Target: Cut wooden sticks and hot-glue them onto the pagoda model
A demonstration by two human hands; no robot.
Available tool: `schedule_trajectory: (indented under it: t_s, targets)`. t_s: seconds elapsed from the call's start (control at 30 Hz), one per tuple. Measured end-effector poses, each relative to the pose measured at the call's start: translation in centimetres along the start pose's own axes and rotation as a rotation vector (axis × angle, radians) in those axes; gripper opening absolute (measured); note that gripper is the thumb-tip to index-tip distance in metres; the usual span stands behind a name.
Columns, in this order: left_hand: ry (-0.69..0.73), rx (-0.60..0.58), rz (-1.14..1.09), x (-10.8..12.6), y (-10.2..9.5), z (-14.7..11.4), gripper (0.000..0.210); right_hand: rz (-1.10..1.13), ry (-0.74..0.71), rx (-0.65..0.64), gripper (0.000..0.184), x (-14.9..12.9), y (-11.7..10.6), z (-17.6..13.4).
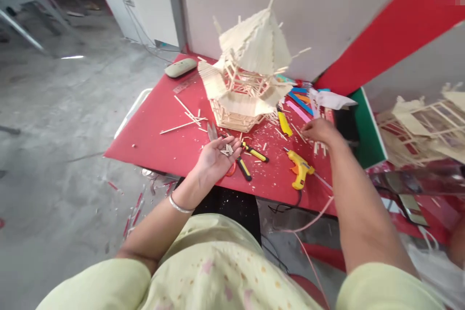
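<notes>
My left hand (217,159) is palm up with its fingers stretched out, and several short wooden stick pieces (227,149) rest in it. Just beneath it lie pliers with black-and-yellow handles (255,152) and a pair of scissors (212,131), partly covered by the hand. At the table's right side my right hand (319,131) has its fingers bent together, close to a thin wooden stick (298,133); what is between the fingertips is too small to make out. A pagoda-like model of thin sticks (241,101) stands at the back of the table.
On the red table (145,138) lie a yellow glue gun (301,169), a yellow utility knife (285,122), loose sticks (185,123) and a glasses case (180,68). A green-sided box (369,128) stands right of my right hand. Another stick model (425,126) is farther right.
</notes>
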State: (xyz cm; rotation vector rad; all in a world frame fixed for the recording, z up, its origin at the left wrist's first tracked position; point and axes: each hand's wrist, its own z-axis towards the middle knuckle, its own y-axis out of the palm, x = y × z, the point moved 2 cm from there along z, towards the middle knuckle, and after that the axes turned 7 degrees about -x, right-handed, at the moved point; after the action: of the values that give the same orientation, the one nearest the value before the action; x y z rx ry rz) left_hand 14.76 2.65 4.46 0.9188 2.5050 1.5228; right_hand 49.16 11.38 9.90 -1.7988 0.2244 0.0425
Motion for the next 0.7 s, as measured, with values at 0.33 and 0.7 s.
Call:
schedule_trajectory:
  t_s: [0.33, 0.7]
  targets:
    - [0.575, 0.153, 0.168, 7.6, -6.8, 1.8, 0.033, 0.445, -0.66, -0.13, 0.013, -24.1, 7.7, -6.9]
    - [0.729, 0.085, 0.417, 9.4, -7.3, 2.3, 0.039, 0.188, -0.448, 0.017, 0.021, -28.2, 11.3, -2.6]
